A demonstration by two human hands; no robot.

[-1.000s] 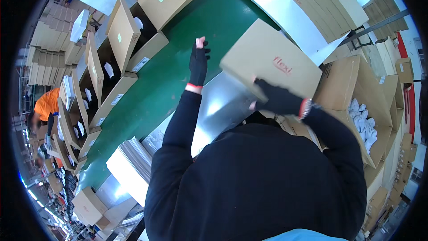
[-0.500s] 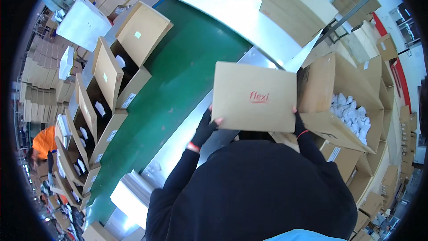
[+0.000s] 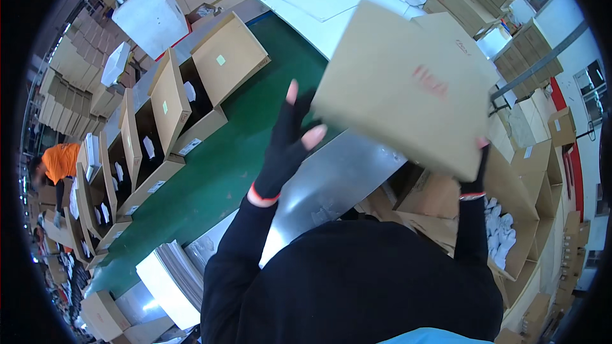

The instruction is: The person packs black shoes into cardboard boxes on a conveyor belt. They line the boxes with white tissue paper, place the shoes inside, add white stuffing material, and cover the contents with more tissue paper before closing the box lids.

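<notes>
black fingerless gloves (image 3: pixel 275 169) cover both hands: the left hand (image 3: pixel 288 141) has its fingers spread at the left edge of a brown cardboard box (image 3: pixel 398 92), contact unclear; the right hand (image 3: pixel 475 172) grips the box's lower right corner. held tilted, the box partly hides a shiny metal surface (image 3: pixel 341 169) and a white table (image 3: pixel 309 3). to the left, open brown boxes (image 3: pixel 204 130) line a green surface (image 3: pixel 217 172); to the right, a carton (image 3: pixel 523 197) holds white bundles (image 3: pixel 500 232).
</notes>
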